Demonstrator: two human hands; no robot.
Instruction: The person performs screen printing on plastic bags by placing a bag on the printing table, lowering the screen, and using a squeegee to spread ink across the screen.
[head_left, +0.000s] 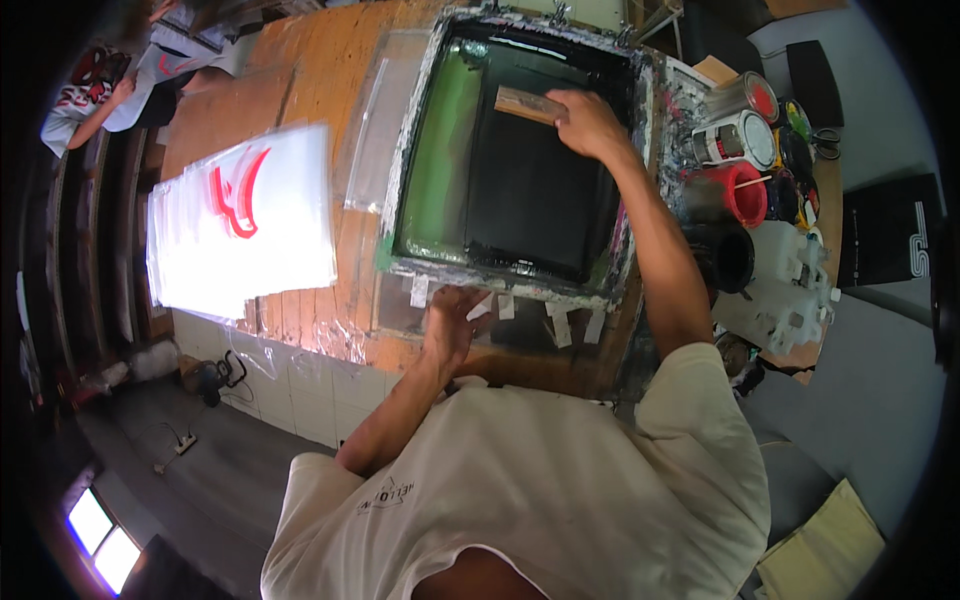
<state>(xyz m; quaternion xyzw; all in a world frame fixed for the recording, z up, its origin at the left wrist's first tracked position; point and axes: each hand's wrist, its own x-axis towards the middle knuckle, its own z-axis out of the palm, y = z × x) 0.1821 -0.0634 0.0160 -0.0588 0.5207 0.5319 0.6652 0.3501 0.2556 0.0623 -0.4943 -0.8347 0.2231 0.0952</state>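
Note:
My right hand (588,123) grips a wooden-handled squeegee (528,105) near the far end of a screen-printing frame (412,150). Black ink (530,180) covers the middle and right of the mesh, and a green strip (437,170) shows at its left. By the frame's near edge is my left hand (452,318), its thumb and fingers apart with nothing seen in them; the frame's edge partly hides the fingertips. White tape tabs (560,325) hang from that edge.
A stack of clear sheets with a red print (285,220) lies left on the wooden table (230,100). Ink cans (735,140), a red tub (725,192) and a whitish jug (765,275) crowd the right side. Another person (95,115) holds a printed sheet at the far left.

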